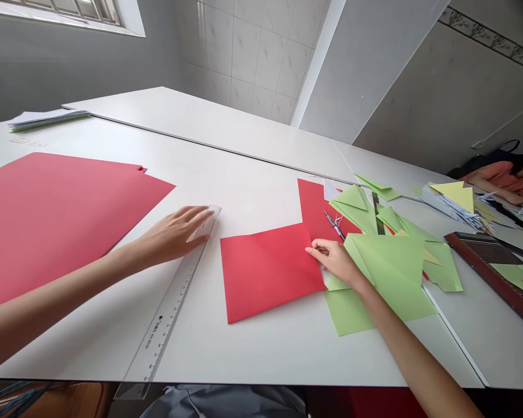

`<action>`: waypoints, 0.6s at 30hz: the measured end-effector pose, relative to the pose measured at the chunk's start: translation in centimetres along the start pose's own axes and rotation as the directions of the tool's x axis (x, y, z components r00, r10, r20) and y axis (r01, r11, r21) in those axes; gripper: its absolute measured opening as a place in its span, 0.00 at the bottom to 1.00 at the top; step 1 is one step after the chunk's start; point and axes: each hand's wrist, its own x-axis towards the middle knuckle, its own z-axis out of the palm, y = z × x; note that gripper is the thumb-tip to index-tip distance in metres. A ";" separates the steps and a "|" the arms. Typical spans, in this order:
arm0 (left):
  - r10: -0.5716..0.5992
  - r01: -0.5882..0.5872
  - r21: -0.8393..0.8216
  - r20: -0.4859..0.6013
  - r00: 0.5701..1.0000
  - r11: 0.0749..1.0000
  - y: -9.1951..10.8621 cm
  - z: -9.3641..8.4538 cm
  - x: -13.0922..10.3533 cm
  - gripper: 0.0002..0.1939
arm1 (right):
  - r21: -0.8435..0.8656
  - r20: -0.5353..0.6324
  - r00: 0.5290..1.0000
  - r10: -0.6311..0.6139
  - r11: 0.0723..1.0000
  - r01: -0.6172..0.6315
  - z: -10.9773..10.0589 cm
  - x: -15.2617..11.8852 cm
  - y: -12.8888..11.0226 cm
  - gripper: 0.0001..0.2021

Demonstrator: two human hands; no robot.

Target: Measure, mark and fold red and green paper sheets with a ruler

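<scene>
Ruler on tbl, btwn paper stack (L) & sheet (R); pen R-behind sheet.

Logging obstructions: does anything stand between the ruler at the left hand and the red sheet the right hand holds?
Nothing visible does; only white tabletop shows between the ruler and the red sheet.

Barred window, possibly a bag

Craft room: white tables, coloured paper
</scene>
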 end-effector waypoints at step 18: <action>0.166 -0.170 0.122 0.039 0.985 0.978 0.4 1.7 -16.2 0.62 | -0.172 -0.228 0.958 -0.174 0.976 0.136 2.5 -2.1 -0.6 0.16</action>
